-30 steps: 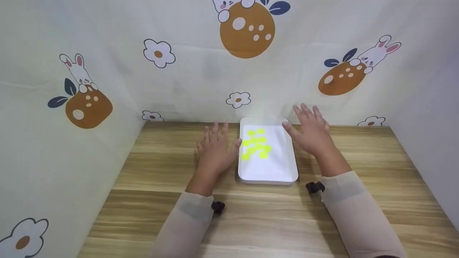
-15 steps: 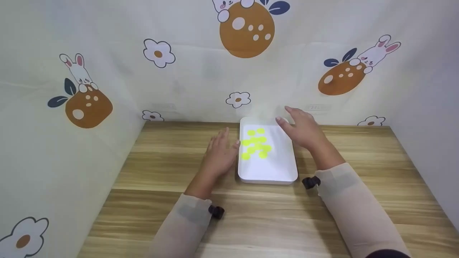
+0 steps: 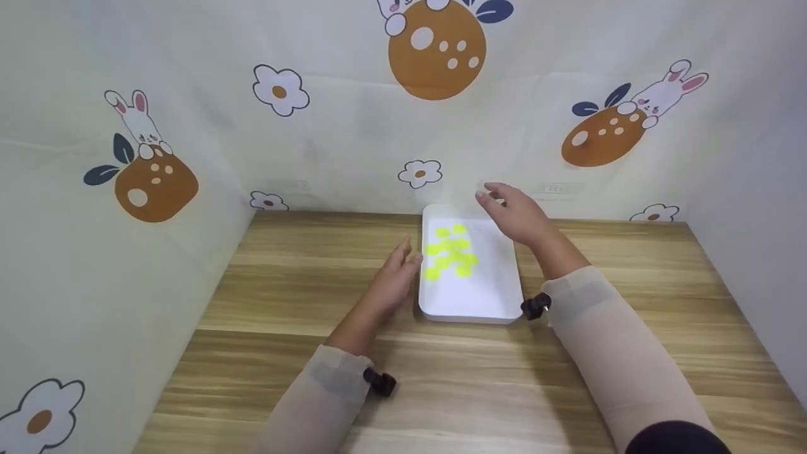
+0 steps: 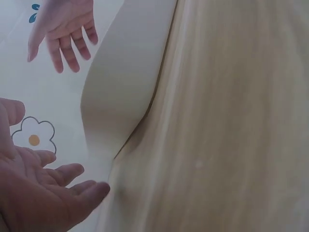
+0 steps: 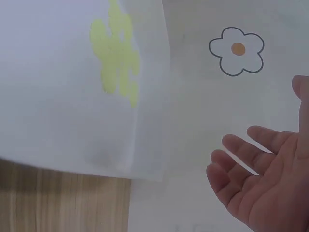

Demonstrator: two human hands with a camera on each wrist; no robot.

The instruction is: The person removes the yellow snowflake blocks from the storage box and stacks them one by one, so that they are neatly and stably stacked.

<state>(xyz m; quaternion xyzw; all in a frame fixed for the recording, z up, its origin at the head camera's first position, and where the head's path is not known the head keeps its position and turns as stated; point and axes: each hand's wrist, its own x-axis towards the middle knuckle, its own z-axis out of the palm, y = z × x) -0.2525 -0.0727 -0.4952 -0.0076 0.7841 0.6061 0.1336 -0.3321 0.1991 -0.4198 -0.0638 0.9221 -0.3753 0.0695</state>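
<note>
A shallow white tray (image 3: 473, 299) lies on the wooden table, with several flat, round, bright yellow pieces (image 3: 463, 260) grouped in its left and far part. What the pieces are cannot be told. Close by the tray's left side is my left hand (image 3: 392, 282), its fingers extended and holding nothing. My right hand (image 3: 520, 217) hovers over the far right corner of the tray, fingers loosely bent and nothing held. In the right wrist view its palm (image 5: 275, 183) shows bare beside the tray. The left wrist view shows the tray's outer wall (image 4: 120, 77) near the left fingers.
A pale cloth (image 3: 340, 139) printed with rabbits, oranges and flowers rises behind the table and along its left side. A plain pale panel (image 3: 750, 208) stands on the right. Wood tabletop (image 3: 454, 391) stretches in front of the tray. Small black devices (image 3: 380, 381) sit at both wrists.
My right hand has moved left over the tray's far corner, its fingers bending more. My left hand has turned edge-on, its spread fingers drawing together. Tray and yellow pieces stay put.
</note>
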